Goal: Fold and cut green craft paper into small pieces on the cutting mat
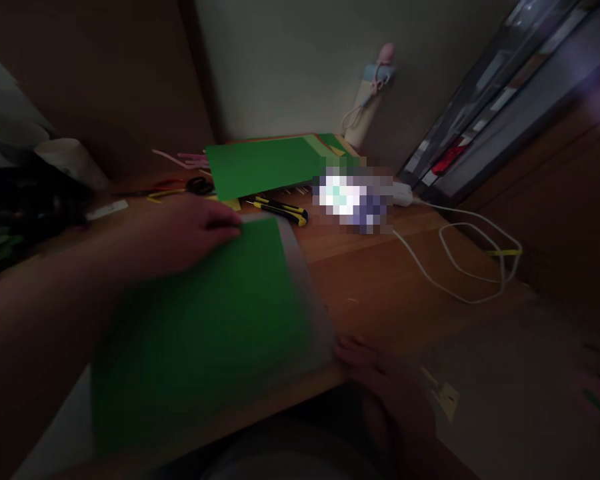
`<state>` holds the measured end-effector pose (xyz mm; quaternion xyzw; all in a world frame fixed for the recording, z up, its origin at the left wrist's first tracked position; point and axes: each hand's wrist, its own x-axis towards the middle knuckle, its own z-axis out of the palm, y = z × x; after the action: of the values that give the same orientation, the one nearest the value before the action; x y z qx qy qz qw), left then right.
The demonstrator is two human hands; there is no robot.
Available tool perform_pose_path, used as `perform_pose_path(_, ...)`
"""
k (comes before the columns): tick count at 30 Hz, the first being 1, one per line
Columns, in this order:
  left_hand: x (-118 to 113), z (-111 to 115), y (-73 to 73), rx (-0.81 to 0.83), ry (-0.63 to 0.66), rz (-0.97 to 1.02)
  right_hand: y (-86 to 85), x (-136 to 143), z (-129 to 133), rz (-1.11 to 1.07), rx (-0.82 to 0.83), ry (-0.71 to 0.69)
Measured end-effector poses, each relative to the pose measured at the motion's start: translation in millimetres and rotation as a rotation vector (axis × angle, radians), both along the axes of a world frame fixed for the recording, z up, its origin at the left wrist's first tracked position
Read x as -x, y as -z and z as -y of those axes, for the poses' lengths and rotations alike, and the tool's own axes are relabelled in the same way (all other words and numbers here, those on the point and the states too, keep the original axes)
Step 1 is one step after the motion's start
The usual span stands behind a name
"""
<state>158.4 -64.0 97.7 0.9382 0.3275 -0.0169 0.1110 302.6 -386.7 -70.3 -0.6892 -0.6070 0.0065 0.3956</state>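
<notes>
A large green sheet of paper (210, 327) lies on a greyish board or mat (307, 293) at the front of the wooden table. My left hand (195, 230) reaches over the sheet from the left, thumb and fingers pinched at its far edge. At the table's front edge, beside the near right corner of the mat, rests my right hand (365, 360), fingers laid out and apparently holding nothing; it is dim and slightly blurred. Just beyond the sheet are yellow-and-black utility knives (287, 213).
Another green sheet (265, 167) lies at the back by the wall. Scissors (200, 185) are left of it. A blurred-out bright device (347, 200) and a white cable (450, 290) occupy the right side. A bottle (367, 100) with a strap stands behind.
</notes>
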Motion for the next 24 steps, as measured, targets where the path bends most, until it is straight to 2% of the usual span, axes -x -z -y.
perform_pose_path(1,-10.7,7.5,3.5,0.032,0.076,-0.018,2.3,-2.6,-1.7,-0.008,0.002,-0.015)
perform_pose_path(3,-26.5,18.8,20.3,0.082,0.160,-0.014,6.3,-7.5,-4.3,-0.032,0.054,-0.026)
perform_pose_path(6,-36.6,26.0,49.1,0.157,0.192,0.014,7.7,-9.6,-2.7,-0.073,0.106,-0.016)
perform_pose_path(8,-38.4,27.1,59.7,0.188,0.179,0.044,4.3,-7.0,0.9,-0.097,0.102,-0.022)
perform_pose_path(10,-39.6,27.5,62.9,0.201,0.147,0.066,-1.9,-3.7,3.7,-0.112,0.090,-0.042)
perform_pose_path(15,-43.2,27.3,60.2,0.211,0.066,0.063,-16.8,-0.8,-1.0,-0.115,0.075,-0.064)
perform_pose_path(22,-43.7,24.1,58.2,0.195,0.044,0.040,-13.4,3.4,-10.6,0.083,-0.116,-0.102)
perform_pose_path(24,-44.4,22.5,59.2,0.186,0.054,0.037,-13.6,5.6,-13.7,0.124,-0.123,-0.081)
